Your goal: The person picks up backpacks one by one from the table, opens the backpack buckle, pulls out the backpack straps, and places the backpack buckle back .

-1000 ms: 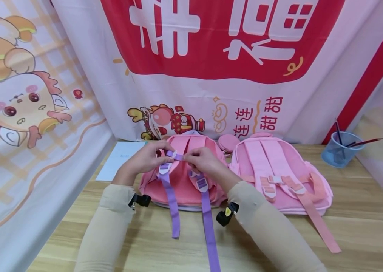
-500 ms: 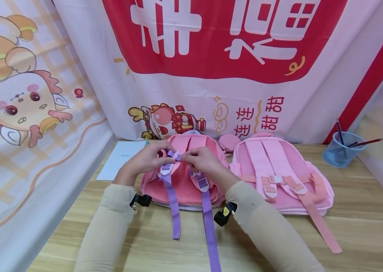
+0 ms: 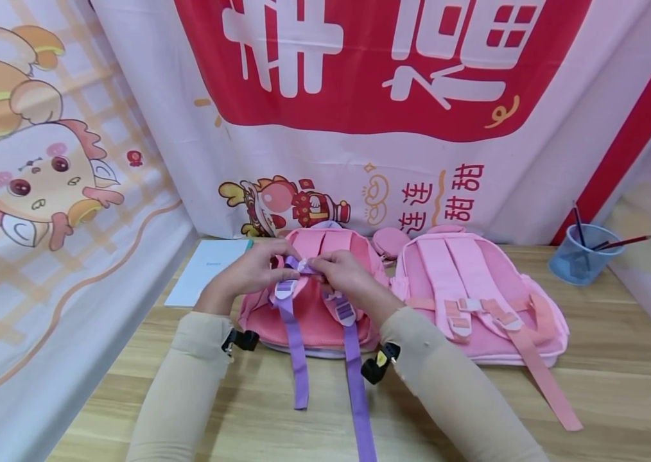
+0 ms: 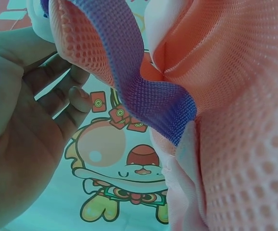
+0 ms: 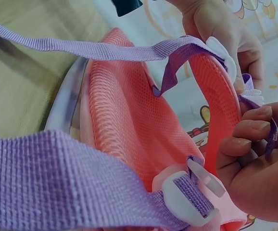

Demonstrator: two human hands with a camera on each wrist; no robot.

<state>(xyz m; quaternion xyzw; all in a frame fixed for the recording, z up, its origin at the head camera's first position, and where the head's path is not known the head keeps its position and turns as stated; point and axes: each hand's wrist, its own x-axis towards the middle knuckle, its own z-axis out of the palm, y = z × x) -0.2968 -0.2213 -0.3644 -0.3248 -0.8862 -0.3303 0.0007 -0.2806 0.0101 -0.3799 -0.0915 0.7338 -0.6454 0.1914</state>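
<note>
Left hand (image 3: 257, 266) and right hand (image 3: 341, 273) both pinch purple woven webbing (image 5: 272, 137) beside small white plastic clip (image 3: 303, 265), near 11 o'clock on coral-pink mesh backpack (image 3: 320, 330). Likely best: steady the clip, keep webbing flat and untwisted, pull gently.

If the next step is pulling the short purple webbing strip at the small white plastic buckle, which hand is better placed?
Probably the right hand: it pinches the purple strip beside the white buckle. The left hand is at the buckle's other side, seemingly better placed for steadying.
</note>
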